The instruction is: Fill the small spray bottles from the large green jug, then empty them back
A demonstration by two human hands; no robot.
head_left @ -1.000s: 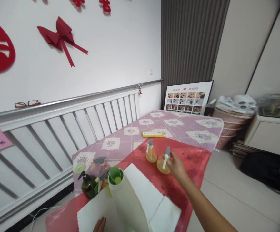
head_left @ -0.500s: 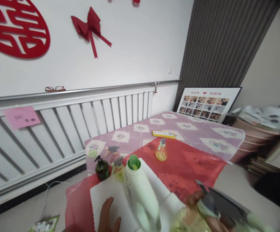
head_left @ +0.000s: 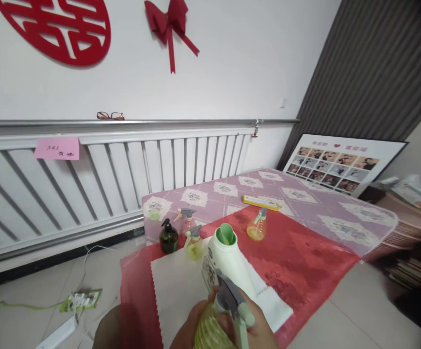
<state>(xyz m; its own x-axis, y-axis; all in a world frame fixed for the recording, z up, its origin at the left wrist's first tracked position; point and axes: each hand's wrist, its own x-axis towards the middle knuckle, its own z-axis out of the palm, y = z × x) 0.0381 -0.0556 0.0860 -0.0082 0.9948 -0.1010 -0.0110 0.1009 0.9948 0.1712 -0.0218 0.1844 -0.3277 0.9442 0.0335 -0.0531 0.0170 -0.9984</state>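
Note:
Both hands meet at the bottom edge of the view around a round yellow spray bottle (head_left: 208, 335) with a grey and pale green trigger head (head_left: 232, 299). My left hand (head_left: 187, 329) cups the bottle's left side. My right hand (head_left: 259, 333) wraps the right side just under the trigger. Just beyond them a tall white bottle (head_left: 232, 266) with an open green neck stands on a white cloth (head_left: 174, 291).
A red cloth (head_left: 305, 261) covers the near part of a low table with a purple patterned cover (head_left: 305, 203). On it are a dark green pump bottle (head_left: 169, 237), two small spray bottles (head_left: 194, 245), another yellow spray bottle (head_left: 257, 228) and a flat yellow item (head_left: 260, 202). A white radiator (head_left: 123, 169) lines the wall; cables lie on the floor at left.
My right hand lifted one yellow spray bottle off the red cloth and brought it close. My left hand left the white cloth and joined it on the bottle. The view swung left.

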